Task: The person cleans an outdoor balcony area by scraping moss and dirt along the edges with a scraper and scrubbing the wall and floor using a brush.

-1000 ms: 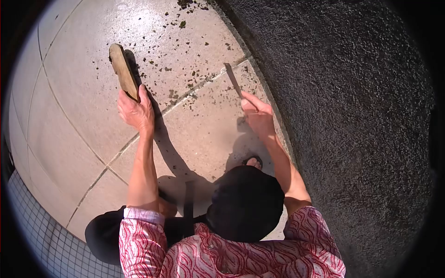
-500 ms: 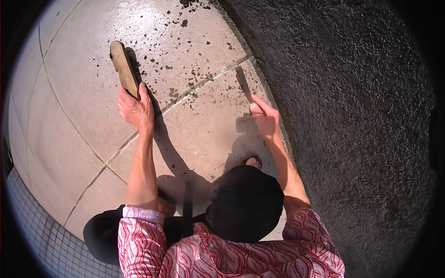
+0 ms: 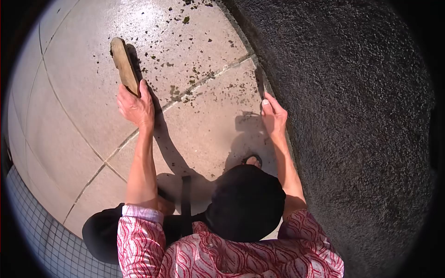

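My left hand (image 3: 136, 105) is closed around the near end of a wooden-backed brush (image 3: 122, 60). Its back faces up and a little dark edge shows at its far left side; the bristles are mostly hidden. On the other side, my right hand (image 3: 274, 113) pinches a thin, dark blade-like tool (image 3: 260, 79), its handle hidden in the fingers. The blade points away from me, along the joint between the tiles and the dark rough wall (image 3: 352, 116). Dark crumbs of moss or dirt (image 3: 175, 92) lie scattered between both hands.
Large pale floor tiles (image 3: 194, 134) with grout lines spread ahead of me. My black-clad knee (image 3: 245, 204) and sandalled foot (image 3: 253, 161) are close below my hands. Small grid tiles (image 3: 60, 241) cover the lower left. The dark wall borders the right side.
My right hand and the thin blade have moved right and slightly away from me, up to the wall's edge. My left hand and the brush have barely moved.
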A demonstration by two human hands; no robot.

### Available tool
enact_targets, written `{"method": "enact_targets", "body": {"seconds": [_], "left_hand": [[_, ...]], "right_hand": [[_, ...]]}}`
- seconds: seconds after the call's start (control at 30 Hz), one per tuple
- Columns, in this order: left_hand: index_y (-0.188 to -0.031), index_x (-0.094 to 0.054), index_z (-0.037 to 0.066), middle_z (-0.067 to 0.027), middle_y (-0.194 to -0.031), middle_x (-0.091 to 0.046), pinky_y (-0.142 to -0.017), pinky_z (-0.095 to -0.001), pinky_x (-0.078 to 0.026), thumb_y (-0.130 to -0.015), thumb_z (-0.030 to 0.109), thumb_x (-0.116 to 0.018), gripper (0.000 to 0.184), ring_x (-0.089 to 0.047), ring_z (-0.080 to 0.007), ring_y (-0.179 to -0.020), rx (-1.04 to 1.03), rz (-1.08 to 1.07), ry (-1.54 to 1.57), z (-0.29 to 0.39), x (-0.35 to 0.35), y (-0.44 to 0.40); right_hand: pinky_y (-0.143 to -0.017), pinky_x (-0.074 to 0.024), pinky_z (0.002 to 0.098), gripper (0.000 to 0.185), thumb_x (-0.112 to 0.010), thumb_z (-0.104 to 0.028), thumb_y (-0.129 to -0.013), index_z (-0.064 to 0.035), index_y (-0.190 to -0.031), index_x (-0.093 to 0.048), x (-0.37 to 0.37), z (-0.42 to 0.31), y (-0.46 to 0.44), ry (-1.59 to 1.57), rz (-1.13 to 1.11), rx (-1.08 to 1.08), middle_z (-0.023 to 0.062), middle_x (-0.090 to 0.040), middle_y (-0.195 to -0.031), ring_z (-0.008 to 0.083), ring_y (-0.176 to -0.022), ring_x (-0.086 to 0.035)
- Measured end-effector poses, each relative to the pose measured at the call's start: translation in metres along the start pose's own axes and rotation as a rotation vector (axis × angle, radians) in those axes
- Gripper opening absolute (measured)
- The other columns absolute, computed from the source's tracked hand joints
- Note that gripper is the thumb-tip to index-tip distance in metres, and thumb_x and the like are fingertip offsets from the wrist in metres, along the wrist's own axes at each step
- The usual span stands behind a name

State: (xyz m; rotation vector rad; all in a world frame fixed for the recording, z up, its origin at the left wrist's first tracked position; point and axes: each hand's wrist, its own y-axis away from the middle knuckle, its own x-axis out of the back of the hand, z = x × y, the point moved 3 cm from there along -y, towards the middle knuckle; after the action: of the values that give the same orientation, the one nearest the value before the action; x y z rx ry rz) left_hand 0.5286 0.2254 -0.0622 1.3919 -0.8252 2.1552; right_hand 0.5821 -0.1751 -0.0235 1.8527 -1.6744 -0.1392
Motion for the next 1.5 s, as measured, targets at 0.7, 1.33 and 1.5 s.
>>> {"method": "enact_targets", "body": {"seconds": [0.7,1.33,1.5], "left_hand": [[-0.131,-0.049,0.004,-0.0182,-0.112,-0.060,-0.087,-0.0503,-0.043,-0.085,0.046,-0.071,0.065,-0.056,-0.0370,-0.106,0.015,-0.043,0.002,0.003,0.001,0.001],[-0.129,-0.051,0.004,-0.0189,-0.108,-0.061,-0.085,-0.0512,-0.043,-0.085,0.047,-0.070,0.064,-0.057,-0.0379,-0.103,0.027,-0.051,0.009,0.002,0.003,-0.003],[-0.128,-0.052,0.003,-0.0203,-0.115,-0.062,-0.090,-0.0499,-0.045,-0.085,0.049,-0.070,0.066,-0.058,-0.0397,-0.108,0.065,-0.061,0.021,0.001,0.001,-0.004]], "right_hand": [[-0.043,-0.0338,0.0208,0.032,-0.060,-0.017,-0.099,-0.0003,-0.126,-0.063,-0.013,-0.026,-0.020,-0.319,0.139,-0.085,-0.0027,-0.054,-0.066,0.0046,-0.049,-0.043],[-0.046,-0.0329,0.0198,0.034,-0.062,-0.016,-0.099,0.0001,-0.128,-0.062,-0.017,0.002,0.007,-0.276,0.116,-0.044,-0.0041,-0.051,-0.066,0.0030,-0.052,-0.042],[-0.047,-0.0312,0.0205,0.038,-0.061,-0.019,-0.098,0.0011,-0.130,-0.060,-0.060,-0.030,0.022,-0.065,-0.080,0.011,-0.0070,-0.046,-0.064,0.0012,-0.055,-0.039]]}}
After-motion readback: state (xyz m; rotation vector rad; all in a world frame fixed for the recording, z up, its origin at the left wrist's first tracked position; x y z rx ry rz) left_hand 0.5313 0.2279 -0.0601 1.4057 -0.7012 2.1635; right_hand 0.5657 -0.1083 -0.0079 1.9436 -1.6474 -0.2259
